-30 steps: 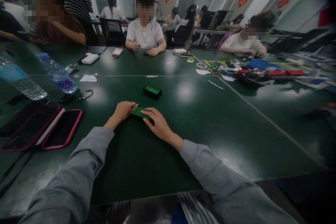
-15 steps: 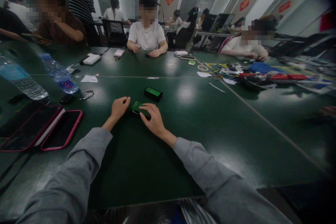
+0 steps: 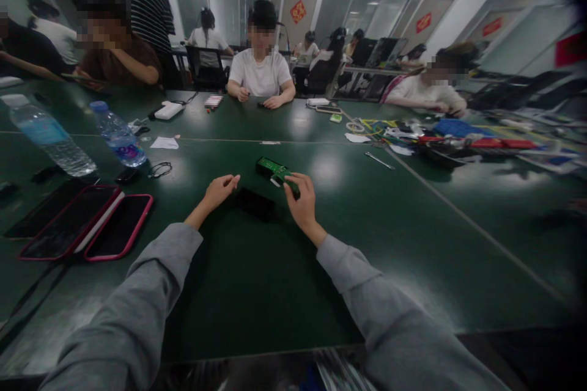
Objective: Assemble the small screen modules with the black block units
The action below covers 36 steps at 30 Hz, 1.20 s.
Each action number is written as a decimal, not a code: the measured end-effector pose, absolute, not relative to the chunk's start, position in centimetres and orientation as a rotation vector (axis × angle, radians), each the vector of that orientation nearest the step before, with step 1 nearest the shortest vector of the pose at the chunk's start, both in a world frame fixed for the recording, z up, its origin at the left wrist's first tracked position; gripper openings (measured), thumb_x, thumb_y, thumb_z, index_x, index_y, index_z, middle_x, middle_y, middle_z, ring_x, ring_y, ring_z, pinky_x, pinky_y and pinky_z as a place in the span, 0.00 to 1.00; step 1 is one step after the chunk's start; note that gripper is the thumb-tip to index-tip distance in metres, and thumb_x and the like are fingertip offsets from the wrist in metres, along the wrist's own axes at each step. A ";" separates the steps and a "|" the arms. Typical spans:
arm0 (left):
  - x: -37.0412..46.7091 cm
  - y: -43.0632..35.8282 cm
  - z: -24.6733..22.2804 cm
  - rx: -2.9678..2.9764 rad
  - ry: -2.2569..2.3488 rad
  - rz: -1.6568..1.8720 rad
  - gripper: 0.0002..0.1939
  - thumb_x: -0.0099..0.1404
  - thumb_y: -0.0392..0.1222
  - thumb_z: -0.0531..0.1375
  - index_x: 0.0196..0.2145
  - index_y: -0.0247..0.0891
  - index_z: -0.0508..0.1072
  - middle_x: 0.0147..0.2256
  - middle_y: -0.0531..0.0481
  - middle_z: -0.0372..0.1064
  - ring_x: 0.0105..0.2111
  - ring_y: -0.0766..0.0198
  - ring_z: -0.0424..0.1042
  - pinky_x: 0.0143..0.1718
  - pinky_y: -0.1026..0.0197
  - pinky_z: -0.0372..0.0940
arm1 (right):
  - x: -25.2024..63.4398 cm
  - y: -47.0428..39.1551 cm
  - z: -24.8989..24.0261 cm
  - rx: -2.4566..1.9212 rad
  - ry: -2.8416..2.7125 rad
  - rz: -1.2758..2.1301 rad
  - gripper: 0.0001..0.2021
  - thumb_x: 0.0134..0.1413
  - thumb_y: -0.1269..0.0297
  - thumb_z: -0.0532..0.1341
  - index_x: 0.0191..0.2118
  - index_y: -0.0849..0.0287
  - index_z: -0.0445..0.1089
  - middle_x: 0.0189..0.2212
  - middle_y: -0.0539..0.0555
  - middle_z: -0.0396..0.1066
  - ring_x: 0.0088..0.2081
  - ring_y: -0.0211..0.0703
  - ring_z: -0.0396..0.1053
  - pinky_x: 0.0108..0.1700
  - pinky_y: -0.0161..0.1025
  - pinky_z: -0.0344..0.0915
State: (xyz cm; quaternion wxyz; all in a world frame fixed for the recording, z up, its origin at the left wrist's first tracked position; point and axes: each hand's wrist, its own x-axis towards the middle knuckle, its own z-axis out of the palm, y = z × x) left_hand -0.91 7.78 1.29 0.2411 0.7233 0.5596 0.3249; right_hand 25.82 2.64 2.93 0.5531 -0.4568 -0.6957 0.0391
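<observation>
My right hand [image 3: 301, 200] pinches a small green circuit board [image 3: 280, 175] by its right end, thumb and fingertips around the edge. Behind and left of that board lies a black plastic case [image 3: 262, 166] with green circuitry inside; in this view the held board overlaps its right end, and whether they touch I cannot tell. Between my hands a dark, open-looking black shell [image 3: 255, 203] rests on the green table. My left hand [image 3: 220, 192] hovers just left of the shell, fingers curled with thumb and fingertips together. Anything inside that pinch is hidden.
Phones in red cases [image 3: 120, 227] and two water bottles [image 3: 120, 135] stand or lie at left. A wrench [image 3: 379, 160] lies right of centre, before a heap of cables and tools [image 3: 440, 134]. Across the green table [image 3: 257, 293] sits a person in white [image 3: 260, 73].
My right hand has lifted the circuit board off the black shell and carried it right and away from me, over beside the other case. My left hand stays curled, slightly further right.
</observation>
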 end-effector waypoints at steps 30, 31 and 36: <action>-0.6 6.7 1.2 2.170 1.709 0.684 0.26 0.67 0.60 0.45 0.29 0.39 0.74 0.30 0.47 0.73 0.31 0.61 0.69 0.32 0.62 0.56 | 25.0 2.7 1.5 -1.044 -2.195 0.129 0.19 0.64 0.60 0.55 0.59 0.55 0.63 0.54 0.60 0.63 0.57 0.51 0.62 0.57 0.55 0.63; -0.6 6.8 1.1 2.143 1.703 0.705 0.27 0.67 0.60 0.45 0.28 0.39 0.73 0.30 0.48 0.73 0.30 0.61 0.68 0.32 0.62 0.57 | 24.9 2.7 1.5 -1.038 -2.219 0.126 0.20 0.64 0.59 0.55 0.60 0.55 0.62 0.56 0.61 0.62 0.58 0.51 0.61 0.57 0.56 0.63; -1.1 7.7 0.9 1.901 1.512 0.876 0.26 0.66 0.61 0.47 0.28 0.38 0.71 0.25 0.51 0.68 0.25 0.65 0.65 0.30 0.62 0.59 | 24.8 2.5 1.4 -1.024 -2.329 0.118 0.26 0.64 0.56 0.55 0.65 0.53 0.54 0.61 0.62 0.57 0.61 0.54 0.58 0.57 0.58 0.64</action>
